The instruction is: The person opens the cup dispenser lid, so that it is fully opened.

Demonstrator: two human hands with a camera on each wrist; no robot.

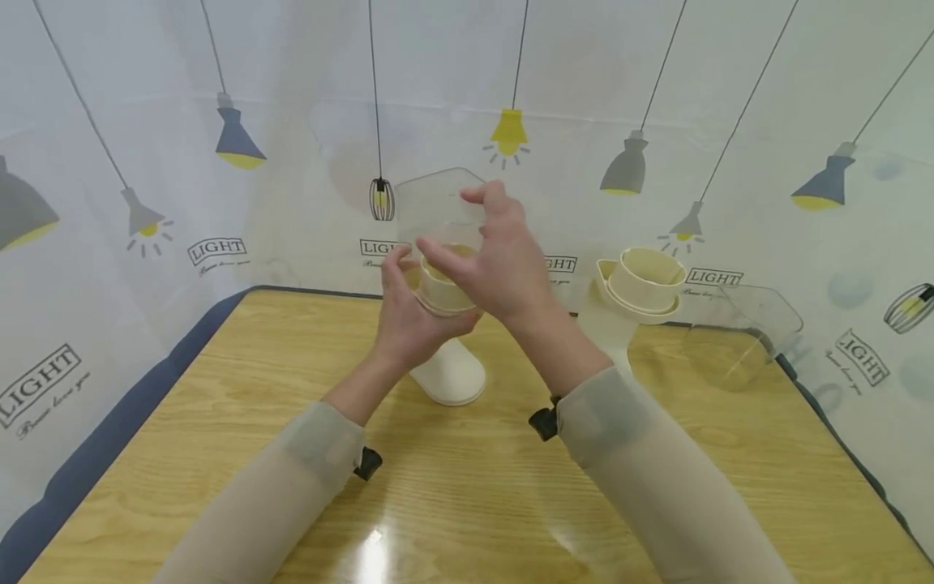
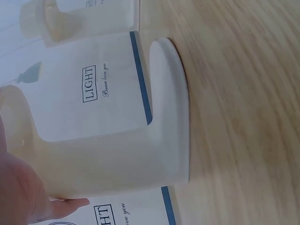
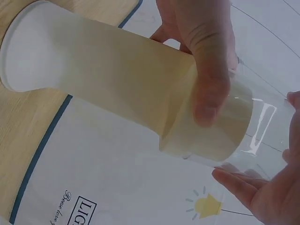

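A cream plastic stand (image 1: pixel 448 373) with a rounded foot stands on the table, upright in the head view. My left hand (image 1: pixel 412 316) grips the round collar (image 1: pixel 445 296) at its top; in the right wrist view the thumb (image 3: pixel 211 101) lies across it. A clear plastic container (image 3: pixel 265 124) sits over that collar, its far end rising above it. Around the container's side, my right hand (image 1: pixel 503 268) spreads its thumb and fingers and holds it. The left wrist view shows the stand's column (image 2: pixel 103 164) beside the left palm.
A second cream stand (image 1: pixel 645 284) with a round collar stands at the back right. Beside it on the wooden table (image 1: pixel 292 454) is another clear container (image 1: pixel 737 357). A white curtain (image 1: pixel 292 122) printed with lamps closes off the table's back and sides.
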